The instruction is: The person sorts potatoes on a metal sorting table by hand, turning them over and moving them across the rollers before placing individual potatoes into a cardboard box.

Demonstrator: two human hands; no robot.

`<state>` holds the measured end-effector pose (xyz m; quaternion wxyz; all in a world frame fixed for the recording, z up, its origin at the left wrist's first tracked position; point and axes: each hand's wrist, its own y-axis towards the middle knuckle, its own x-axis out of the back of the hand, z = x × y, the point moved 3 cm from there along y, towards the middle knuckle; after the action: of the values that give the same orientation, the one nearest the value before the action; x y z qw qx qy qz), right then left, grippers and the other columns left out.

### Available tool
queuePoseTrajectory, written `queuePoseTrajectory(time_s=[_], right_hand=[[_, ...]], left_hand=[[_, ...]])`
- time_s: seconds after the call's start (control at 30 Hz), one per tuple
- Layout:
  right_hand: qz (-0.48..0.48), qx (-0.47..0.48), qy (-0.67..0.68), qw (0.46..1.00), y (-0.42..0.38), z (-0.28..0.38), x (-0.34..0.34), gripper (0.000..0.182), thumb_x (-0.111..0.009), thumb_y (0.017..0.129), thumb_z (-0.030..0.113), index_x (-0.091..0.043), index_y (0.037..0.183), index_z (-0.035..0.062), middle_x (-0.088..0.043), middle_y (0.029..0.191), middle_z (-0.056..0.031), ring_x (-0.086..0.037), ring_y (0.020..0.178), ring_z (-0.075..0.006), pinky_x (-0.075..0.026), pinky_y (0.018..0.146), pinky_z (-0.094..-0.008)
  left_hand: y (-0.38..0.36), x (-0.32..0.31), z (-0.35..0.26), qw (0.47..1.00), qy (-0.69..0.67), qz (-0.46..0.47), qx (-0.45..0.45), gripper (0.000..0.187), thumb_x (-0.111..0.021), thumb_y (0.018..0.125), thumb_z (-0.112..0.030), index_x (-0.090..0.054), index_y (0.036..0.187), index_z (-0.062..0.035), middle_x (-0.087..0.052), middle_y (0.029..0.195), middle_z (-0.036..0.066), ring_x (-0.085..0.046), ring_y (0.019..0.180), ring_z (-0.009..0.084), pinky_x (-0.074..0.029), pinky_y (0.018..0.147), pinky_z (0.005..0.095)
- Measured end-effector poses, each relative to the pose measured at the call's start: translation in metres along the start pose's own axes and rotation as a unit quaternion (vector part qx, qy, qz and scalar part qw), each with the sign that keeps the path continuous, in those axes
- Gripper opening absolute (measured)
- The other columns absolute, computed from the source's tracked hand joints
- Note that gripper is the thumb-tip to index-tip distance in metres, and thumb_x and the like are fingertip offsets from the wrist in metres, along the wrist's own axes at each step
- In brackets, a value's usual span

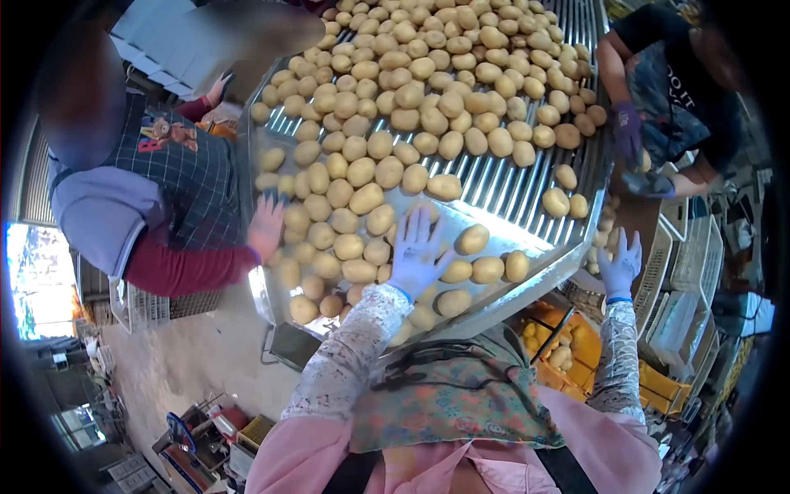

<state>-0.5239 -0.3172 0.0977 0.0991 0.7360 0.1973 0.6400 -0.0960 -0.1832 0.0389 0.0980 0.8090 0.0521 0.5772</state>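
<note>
My left hand, in a pale lavender glove, lies with fingers spread over the potatoes at the near end of the metal sorting table. One potato is partly hidden under its fingertips. Just right of it sit a few loose potatoes on the smooth metal. My right hand, gloved the same way, is raised past the table's right edge. Its fingers are apart and nothing is in them. Below that hand, an orange crate holds some potatoes.
Potatoes cover most of the slatted rollers. At the left, a co-worker's hand touches the table edge. A purple-gloved co-worker's hand is at the right. Plastic crates are stacked on the right; machinery stands lower left.
</note>
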Motion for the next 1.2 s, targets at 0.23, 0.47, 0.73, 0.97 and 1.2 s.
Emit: queuePoseTrajectory(time_s=[0.23, 0.47, 0.73, 0.97, 1.2], right_hand=[[0.07, 0.205, 0.358, 0.908, -0.023, 0.15, 0.025, 0.053, -0.072, 0.083, 0.027, -0.065, 0.133, 0.0139, -0.061, 0.131, -0.0222, -0.06, 0.116, -0.0391, -0.048, 0.1, -0.0497], [0.258, 0.298, 0.298, 0.87, -0.025, 0.299, -0.004, 0.06, -0.075, 0.077, 0.034, -0.06, 0.134, 0.0218, -0.054, 0.133, -0.0131, -0.055, 0.116, -0.0364, -0.047, 0.099, -0.0489], [0.376, 0.134, 0.461, 0.793, -0.019, 0.271, 0.004, 0.047, -0.077, 0.08, 0.043, -0.07, 0.118, 0.018, -0.066, 0.119, -0.0145, -0.065, 0.106, -0.0347, -0.051, 0.097, -0.0445], [0.175, 0.248, 0.451, 0.84, -0.038, 0.252, 0.02, 0.035, -0.072, 0.09, 0.034, -0.069, 0.116, 0.0109, -0.07, 0.11, -0.0145, -0.066, 0.102, -0.0354, -0.053, 0.094, -0.0444], [0.225, 0.014, 0.622, 0.75, -0.038, 0.232, 0.014, 0.04, -0.067, 0.096, 0.036, -0.066, 0.13, 0.0159, -0.068, 0.113, -0.0081, -0.067, 0.105, -0.0274, -0.054, 0.092, -0.0374]], left_hand=[[-0.106, 0.038, 0.007, 0.997, 0.007, 0.073, 0.037, 0.072, -0.062, 0.095, -0.044, -0.042, 0.152, -0.0053, -0.04, 0.155, 0.024, -0.035, 0.146, 0.0419, -0.02, 0.121, 0.059], [-0.218, 0.08, 0.048, 0.98, 0.118, 0.085, 0.135, 0.072, -0.066, 0.088, -0.043, -0.048, 0.146, -0.0035, -0.047, 0.147, 0.022, -0.039, 0.138, 0.0455, -0.025, 0.114, 0.0646], [-0.139, 0.075, 0.002, 0.996, -0.003, 0.001, 0.09, 0.064, -0.068, 0.089, -0.034, -0.052, 0.143, -0.005, -0.05, 0.146, 0.022, -0.044, 0.135, 0.0434, -0.029, 0.114, 0.0565], [-0.002, 0.01, 0.004, 0.987, 0.036, 0.077, 0.139, 0.064, -0.065, 0.091, -0.04, -0.051, 0.145, -0.0103, -0.051, 0.145, 0.023, -0.051, 0.13, 0.0429, -0.04, 0.106, 0.0559], [0.063, -0.017, 0.037, 0.948, -0.009, 0.253, 0.191, 0.059, -0.062, 0.092, -0.037, -0.048, 0.142, -0.0087, -0.06, 0.125, 0.02, -0.065, 0.098, 0.0399, -0.05, 0.091, 0.0527]])
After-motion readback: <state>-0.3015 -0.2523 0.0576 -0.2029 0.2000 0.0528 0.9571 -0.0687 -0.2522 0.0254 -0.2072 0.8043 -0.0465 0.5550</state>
